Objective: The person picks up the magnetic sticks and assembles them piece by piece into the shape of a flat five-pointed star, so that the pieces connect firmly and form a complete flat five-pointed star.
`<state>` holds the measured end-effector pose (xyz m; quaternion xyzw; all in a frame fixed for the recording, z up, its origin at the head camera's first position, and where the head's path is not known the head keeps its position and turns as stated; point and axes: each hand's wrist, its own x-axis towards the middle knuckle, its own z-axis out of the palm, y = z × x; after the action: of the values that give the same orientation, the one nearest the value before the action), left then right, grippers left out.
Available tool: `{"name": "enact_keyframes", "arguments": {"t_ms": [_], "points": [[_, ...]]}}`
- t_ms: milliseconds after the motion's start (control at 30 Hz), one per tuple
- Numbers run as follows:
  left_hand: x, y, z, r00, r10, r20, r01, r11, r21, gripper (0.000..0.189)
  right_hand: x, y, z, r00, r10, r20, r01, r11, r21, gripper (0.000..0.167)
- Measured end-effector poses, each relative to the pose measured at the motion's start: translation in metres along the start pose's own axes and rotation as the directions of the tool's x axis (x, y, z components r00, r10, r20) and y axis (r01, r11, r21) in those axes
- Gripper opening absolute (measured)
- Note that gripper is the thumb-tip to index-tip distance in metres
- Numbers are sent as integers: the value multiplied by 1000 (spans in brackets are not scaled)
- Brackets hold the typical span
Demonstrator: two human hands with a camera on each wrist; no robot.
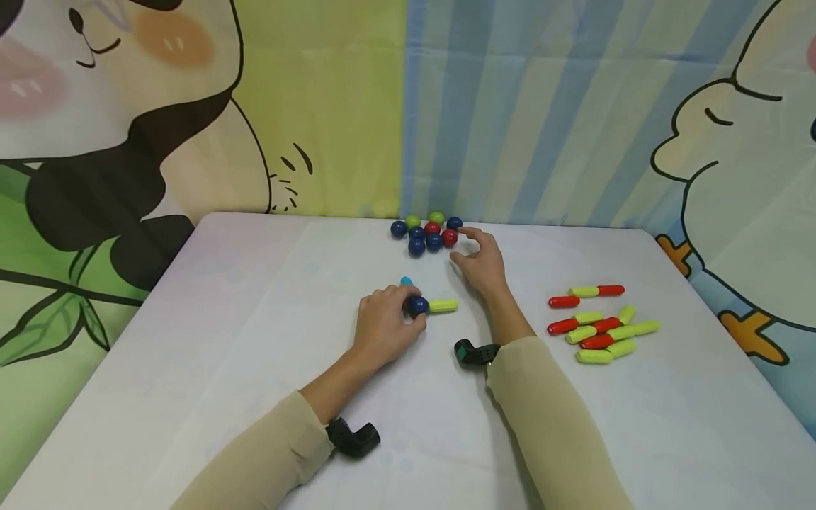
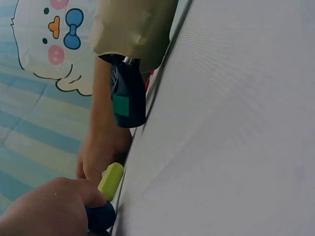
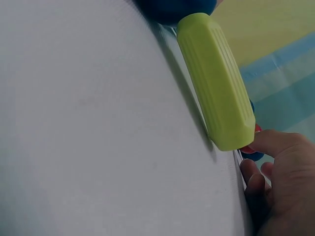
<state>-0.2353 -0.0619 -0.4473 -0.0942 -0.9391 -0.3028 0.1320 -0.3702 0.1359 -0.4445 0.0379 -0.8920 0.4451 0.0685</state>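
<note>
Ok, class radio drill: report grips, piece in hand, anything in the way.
Left grip holding dark-blue ball, yellow-green stick extending from it. Right grip seemingly empty beside ball cluster. Nothing visibly in the way.

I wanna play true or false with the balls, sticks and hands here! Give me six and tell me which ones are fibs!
1. The stick heap lies to the right of the right hand. True.
2. Every stick in the heap is red. False: some are yellow-green.
3. The left hand holds a blue ball. True.
4. The right hand holds a stick. False: it holds no stick and is near the ball group.
5. A yellow-green stick touches the held ball. True.
6. The ball group is all green. False: it has blue and red balls too.
</note>
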Motion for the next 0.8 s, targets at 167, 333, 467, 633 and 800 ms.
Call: {"name": "enact_keyframes", "arguments": {"t_ms": [167,333,467,633,800], "points": [[0,0,-1,1000,-12,-4,12,1000,-3,33,7,-5,1,998,-5,62,9,997,-71,61],[-1,-1,1,1000,-13,3,13,1000,1,34,8,-8,1,995,26,95,-11,988,-155,63],[-3,-1,1,1000,-20,3,20,1000,-2,34,7,-6,3,997,41,60,-33,991,-132,57],[-3,-1,0,1000,-11,-7,11,1000,-9,34,8,-3,4,999,31,17,-29,994,-102,57],[-2,0,0,1000,-8,-3,8,1000,-11,34,8,-3,2,999,32,7,-31,994,-104,49]]}}
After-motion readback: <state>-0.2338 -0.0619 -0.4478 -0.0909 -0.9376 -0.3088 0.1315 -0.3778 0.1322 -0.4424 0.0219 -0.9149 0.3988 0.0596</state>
